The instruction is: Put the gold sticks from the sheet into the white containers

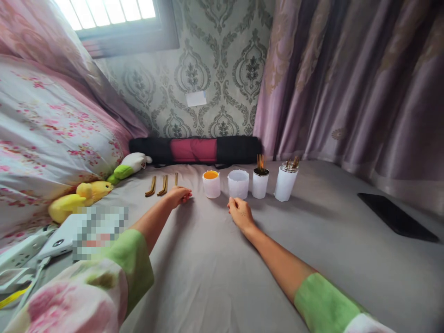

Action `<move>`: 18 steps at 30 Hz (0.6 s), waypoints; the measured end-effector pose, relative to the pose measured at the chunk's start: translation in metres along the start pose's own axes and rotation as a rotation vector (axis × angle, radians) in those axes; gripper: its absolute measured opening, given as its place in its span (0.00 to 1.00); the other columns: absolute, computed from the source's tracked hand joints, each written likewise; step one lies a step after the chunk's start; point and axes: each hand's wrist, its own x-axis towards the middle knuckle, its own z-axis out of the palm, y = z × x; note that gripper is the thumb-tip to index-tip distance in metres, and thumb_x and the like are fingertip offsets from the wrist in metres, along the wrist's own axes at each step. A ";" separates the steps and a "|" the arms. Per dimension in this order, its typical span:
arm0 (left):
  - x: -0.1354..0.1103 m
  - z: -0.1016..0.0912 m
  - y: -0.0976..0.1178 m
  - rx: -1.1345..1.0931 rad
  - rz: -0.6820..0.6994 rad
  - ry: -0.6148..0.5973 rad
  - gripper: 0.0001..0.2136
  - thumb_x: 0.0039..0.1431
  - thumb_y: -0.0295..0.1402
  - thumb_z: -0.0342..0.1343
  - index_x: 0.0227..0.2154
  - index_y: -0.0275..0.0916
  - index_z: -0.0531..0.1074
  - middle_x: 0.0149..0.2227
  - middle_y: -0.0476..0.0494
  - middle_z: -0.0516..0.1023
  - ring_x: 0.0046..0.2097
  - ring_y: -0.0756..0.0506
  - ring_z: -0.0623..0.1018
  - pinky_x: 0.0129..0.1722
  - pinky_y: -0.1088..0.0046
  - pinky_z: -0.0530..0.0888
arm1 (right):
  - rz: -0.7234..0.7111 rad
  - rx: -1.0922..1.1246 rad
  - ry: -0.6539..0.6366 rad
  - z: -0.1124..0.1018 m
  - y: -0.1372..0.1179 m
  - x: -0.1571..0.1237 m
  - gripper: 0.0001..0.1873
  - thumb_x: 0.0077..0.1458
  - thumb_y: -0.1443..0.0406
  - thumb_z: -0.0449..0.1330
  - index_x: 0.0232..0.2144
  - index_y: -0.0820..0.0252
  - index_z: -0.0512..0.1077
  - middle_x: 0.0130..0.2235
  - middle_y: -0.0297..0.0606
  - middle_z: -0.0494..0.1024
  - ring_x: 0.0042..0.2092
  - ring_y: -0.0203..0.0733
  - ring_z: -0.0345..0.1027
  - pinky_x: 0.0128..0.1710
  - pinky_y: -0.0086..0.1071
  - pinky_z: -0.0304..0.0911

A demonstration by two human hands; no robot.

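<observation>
Four white cups stand in a row on a grey sheet (215, 259). The left cup (211, 184) has an orange inside. Beside it, another cup (238, 184) looks empty. The third cup (260, 182) and the tilted right cup (286, 182) hold thin gold sticks. Gold bent utensils (158, 186) lie on the sheet to the left. My left hand (178, 195) rests on the sheet next to them, fingers curled loosely, with nothing visible in it. My right hand (240, 212) lies in front of the empty cup, fingers curled under.
A black and red rolled mat (196, 150) lies against the patterned wall. Plush toys (83, 194) and a floral pillow (48, 134) are at the left, with a white power strip (24, 252). A dark flat phone (397, 216) lies at the right, under purple curtains (350, 78).
</observation>
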 end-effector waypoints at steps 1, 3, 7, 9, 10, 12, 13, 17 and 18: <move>0.001 -0.001 0.002 0.031 0.004 0.015 0.06 0.44 0.23 0.57 0.22 0.33 0.64 0.18 0.46 0.69 0.17 0.56 0.64 0.15 0.82 0.59 | 0.000 0.000 -0.001 0.000 0.000 0.000 0.20 0.53 0.56 0.44 0.20 0.60 0.67 0.20 0.36 0.71 0.23 0.35 0.62 0.23 0.26 0.52; 0.004 -0.003 0.005 0.094 0.009 0.046 0.05 0.44 0.24 0.57 0.22 0.33 0.64 0.18 0.46 0.69 0.17 0.56 0.64 0.16 0.82 0.59 | 0.001 -0.004 0.000 0.000 0.000 0.000 0.20 0.53 0.56 0.44 0.20 0.60 0.67 0.20 0.36 0.71 0.23 0.35 0.62 0.23 0.26 0.52; 0.010 -0.008 0.009 0.217 0.021 0.091 0.04 0.44 0.23 0.56 0.22 0.33 0.65 0.18 0.46 0.69 0.17 0.55 0.64 0.16 0.81 0.60 | 0.002 -0.018 -0.002 -0.001 -0.001 -0.001 0.21 0.53 0.55 0.44 0.20 0.60 0.68 0.19 0.36 0.70 0.23 0.35 0.62 0.23 0.26 0.52; 0.014 -0.011 0.010 0.276 0.031 0.101 0.03 0.44 0.23 0.55 0.22 0.33 0.65 0.19 0.47 0.69 0.18 0.55 0.64 0.17 0.81 0.61 | -0.003 -0.023 -0.001 -0.001 -0.001 0.000 0.21 0.53 0.56 0.44 0.20 0.60 0.68 0.19 0.36 0.70 0.23 0.35 0.62 0.23 0.26 0.51; 0.016 -0.012 0.010 0.304 0.034 0.106 0.03 0.44 0.24 0.55 0.22 0.33 0.65 0.19 0.47 0.69 0.18 0.55 0.64 0.17 0.81 0.61 | -0.005 -0.024 0.000 0.000 0.000 0.000 0.21 0.53 0.56 0.44 0.20 0.60 0.68 0.19 0.35 0.70 0.23 0.34 0.61 0.23 0.25 0.51; 0.021 -0.015 0.011 0.356 0.040 0.112 0.02 0.44 0.24 0.54 0.23 0.33 0.66 0.19 0.47 0.69 0.19 0.54 0.65 0.18 0.81 0.61 | -0.007 -0.027 0.004 0.000 0.000 0.000 0.20 0.53 0.56 0.44 0.20 0.61 0.68 0.19 0.35 0.70 0.23 0.34 0.61 0.23 0.25 0.51; 0.023 -0.017 0.011 0.379 0.042 0.116 0.01 0.44 0.24 0.53 0.23 0.33 0.66 0.19 0.47 0.69 0.19 0.54 0.65 0.17 0.81 0.61 | -0.006 -0.028 0.004 0.001 0.000 0.000 0.20 0.53 0.56 0.44 0.20 0.61 0.68 0.19 0.35 0.69 0.23 0.34 0.61 0.23 0.25 0.50; 0.029 -0.023 0.012 0.445 0.049 0.131 0.01 0.44 0.24 0.52 0.22 0.33 0.66 0.18 0.48 0.68 0.18 0.54 0.64 0.17 0.80 0.60 | -0.003 -0.036 0.003 0.001 0.001 -0.001 0.20 0.53 0.57 0.45 0.19 0.61 0.67 0.18 0.35 0.69 0.23 0.33 0.60 0.23 0.25 0.50; 0.030 -0.025 0.012 0.455 0.050 0.135 0.01 0.44 0.23 0.52 0.22 0.33 0.66 0.17 0.48 0.67 0.18 0.54 0.64 0.16 0.80 0.59 | -0.001 -0.038 0.002 0.001 0.001 -0.001 0.20 0.54 0.57 0.45 0.19 0.61 0.67 0.18 0.35 0.69 0.23 0.33 0.60 0.23 0.25 0.50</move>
